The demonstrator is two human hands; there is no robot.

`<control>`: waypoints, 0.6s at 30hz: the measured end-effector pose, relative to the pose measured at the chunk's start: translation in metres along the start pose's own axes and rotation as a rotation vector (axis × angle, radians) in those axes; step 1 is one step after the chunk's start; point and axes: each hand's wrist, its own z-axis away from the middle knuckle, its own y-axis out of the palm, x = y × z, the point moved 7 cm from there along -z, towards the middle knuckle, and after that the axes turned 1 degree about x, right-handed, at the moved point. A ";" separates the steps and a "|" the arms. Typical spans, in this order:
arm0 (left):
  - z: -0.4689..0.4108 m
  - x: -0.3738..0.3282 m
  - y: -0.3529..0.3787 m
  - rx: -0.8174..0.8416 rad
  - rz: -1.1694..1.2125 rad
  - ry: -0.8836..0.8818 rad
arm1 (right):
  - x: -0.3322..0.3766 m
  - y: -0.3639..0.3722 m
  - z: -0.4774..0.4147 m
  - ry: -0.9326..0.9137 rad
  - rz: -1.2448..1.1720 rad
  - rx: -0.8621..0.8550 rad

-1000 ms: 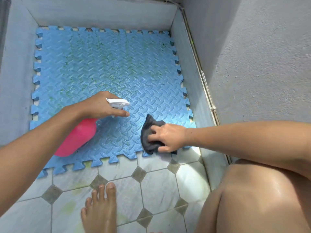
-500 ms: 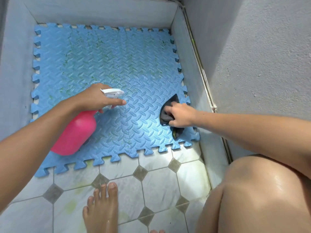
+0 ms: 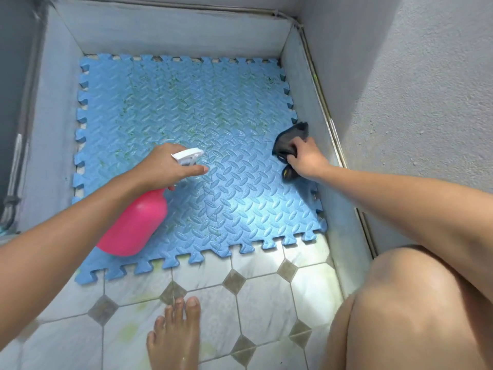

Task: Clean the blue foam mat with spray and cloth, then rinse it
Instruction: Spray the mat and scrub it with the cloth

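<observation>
The blue foam mat [image 3: 202,108], with a diamond-plate texture and jigsaw edges, lies on the floor of a low walled corner; green stains streak its far half. My left hand [image 3: 162,166] grips a pink spray bottle [image 3: 134,222] by its white trigger head [image 3: 188,155], nozzle aimed right over the mat's middle. My right hand [image 3: 306,158] presses a dark cloth [image 3: 289,141] onto the mat near its right edge.
Grey concrete walls [image 3: 170,30] enclose the mat on the left, back and right. White floor tiles with grey diamond insets [image 3: 256,289] lie in front of the mat. My bare foot [image 3: 176,335] and a bent knee [image 3: 410,303] are at the bottom.
My right hand has slid the cloth from the mat's near right corner away along the right edge. The left hand with the spray bottle stays over the mat's middle.
</observation>
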 end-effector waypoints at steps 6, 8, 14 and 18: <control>-0.006 0.015 -0.008 -0.116 -0.054 -0.040 | 0.118 0.057 0.075 -0.682 0.108 0.094; -0.007 0.025 -0.020 -0.185 -0.001 -0.090 | 0.146 0.071 0.096 -0.899 0.167 0.179; 0.011 0.024 -0.018 -0.076 0.043 -0.173 | 0.120 0.044 0.056 -0.799 0.303 0.095; 0.043 0.047 -0.024 -0.086 0.030 -0.216 | 0.097 0.020 0.004 -0.368 0.211 0.024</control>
